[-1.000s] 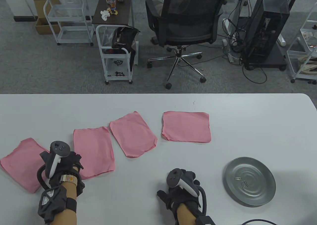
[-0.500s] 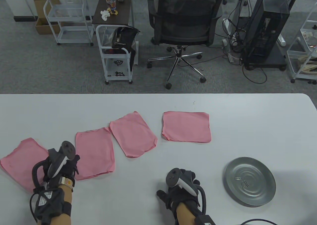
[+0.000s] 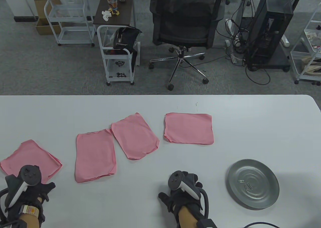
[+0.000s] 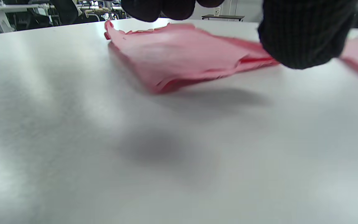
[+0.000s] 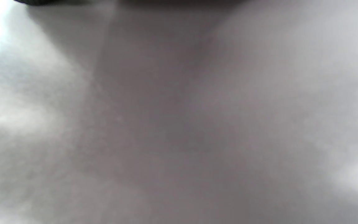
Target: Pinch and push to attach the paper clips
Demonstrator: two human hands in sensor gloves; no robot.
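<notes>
At the tabletop's near left corner the left hand (image 3: 30,190) rests empty, fingers loosely curled, just beside the leftmost pink cloth (image 3: 27,160). Three more pink cloths (image 3: 135,136) run in a row toward the tabletop's middle. Near the near edge the right hand (image 3: 183,190) lies on the table (image 3: 250,127), holding nothing, thumb spread. Toward the near right corner a metal plate (image 3: 253,167) holds the paper clips (image 3: 247,185)

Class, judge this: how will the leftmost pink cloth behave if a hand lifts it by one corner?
The leftmost pink cloth would probably droop, since its edges look thin and wavy. It seems folded into layers, which may fan apart. It is likely light.
</notes>
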